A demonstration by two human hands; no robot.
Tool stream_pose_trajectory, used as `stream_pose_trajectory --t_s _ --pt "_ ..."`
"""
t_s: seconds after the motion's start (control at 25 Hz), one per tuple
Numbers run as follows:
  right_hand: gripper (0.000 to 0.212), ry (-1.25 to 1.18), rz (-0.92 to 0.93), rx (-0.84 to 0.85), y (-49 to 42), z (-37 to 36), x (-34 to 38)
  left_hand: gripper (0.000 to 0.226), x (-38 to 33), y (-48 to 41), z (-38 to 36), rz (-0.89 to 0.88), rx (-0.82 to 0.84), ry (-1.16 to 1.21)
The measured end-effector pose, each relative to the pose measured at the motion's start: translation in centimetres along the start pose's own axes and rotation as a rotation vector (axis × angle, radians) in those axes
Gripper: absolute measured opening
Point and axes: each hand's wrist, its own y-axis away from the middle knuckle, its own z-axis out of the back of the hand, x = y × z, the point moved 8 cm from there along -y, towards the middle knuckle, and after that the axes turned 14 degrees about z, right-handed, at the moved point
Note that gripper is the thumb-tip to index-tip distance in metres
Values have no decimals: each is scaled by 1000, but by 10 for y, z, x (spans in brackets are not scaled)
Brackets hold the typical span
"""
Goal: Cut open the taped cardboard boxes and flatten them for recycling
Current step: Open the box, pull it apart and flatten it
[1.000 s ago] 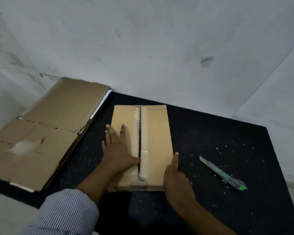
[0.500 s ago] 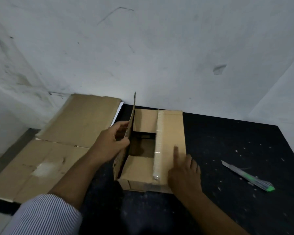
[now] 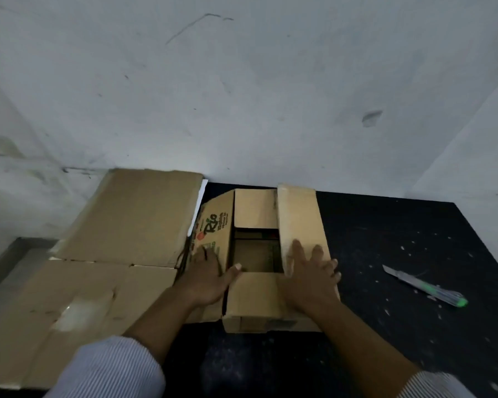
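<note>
A small brown cardboard box (image 3: 253,297) sits on the black table (image 3: 385,239), its top cut open and its inside showing. Its left flap (image 3: 213,225), printed with "Rio", is folded outward and my left hand (image 3: 210,277) presses flat on it, thumb on the near inner flap. The right flap (image 3: 299,222), with clear tape along its edge, still leans over the opening; my right hand (image 3: 308,271) lies on it with straight fingers. A green-handled utility knife (image 3: 423,285) lies on the table to the right, apart from both hands.
Flattened cardboard sheets (image 3: 104,254) lie overlapping on the left, reaching past the table's left edge and touching the wall. A grey-white wall (image 3: 242,96) stands close behind the table. Small white scraps dot the table surface on the right.
The box top went from closed to open: my left hand lifted the left flap and pushed it out flat. My right hand moved from the box's side onto the right flap.
</note>
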Motion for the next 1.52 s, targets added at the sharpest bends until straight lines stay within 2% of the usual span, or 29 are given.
stream_pose_trajectory --t_s 0.08,0.16,0.2,0.28,0.36,0.44,0.52,0.64,0.72,0.8,0.84,1.0,1.12,1.16,1.24,1.32,1.36,1.44,1.52 --pt "76 -89 95 1 3 16 2 86 -12 -10 -18 11 -59 169" --pt "76 -117 194 -16 15 36 2 64 -21 -13 -19 -17 -229 233" --pt "79 -70 209 -52 23 48 -1 59 -26 -11 -17 -48 -318 194" --pt "80 143 207 -172 36 74 -12 63 -40 -4 -18 -152 -465 51" --pt "73 333 107 -226 43 90 -29 69 -57 5 -21 -338 -551 -96" --pt "68 444 -2 -214 44 93 -54 71 -74 13 -30 -530 -543 -252" --pt "68 429 -49 -121 33 77 -65 68 -71 12 -28 -574 -530 -348" --pt "66 76 -59 13 17 29 -85 73 -77 13 -29 -533 -531 -434" --pt "54 -82 -2 -74 13 2 -87 72 -78 12 -32 -523 -525 -448" --pt "55 -310 -21 -239 18 -5 -94 68 -78 10 -32 -511 -532 -458" --pt "54 -377 -34 -264 18 -7 -99 68 -78 9 -32 -500 -523 -466" --pt "38 -468 -4 -320 10 -3 -106 79 -80 12 -33 -455 -444 -486" --pt "30 -518 23 -233 13 10 -108 87 -83 8 -26 -427 -373 -326" --pt "26 -520 40 -220 15 17 -109 82 -83 7 -23 -401 -317 -229" --pt "20 -481 90 -344 23 49 -108 61 -80 12 -10 -331 -175 65" --pt "21 -549 138 -431 24 74 -101 42 -78 26 13 -265 -136 402" --pt "24 -711 121 -385 20 76 -96 41 -78 36 26 -253 -141 516" --pt "42 -1088 35 -146 17 66 -86 48 -79 52 42 -260 -107 639" --pt "54 -1186 23 169 25 53 -69 58 -72 67 39 -247 67 670"
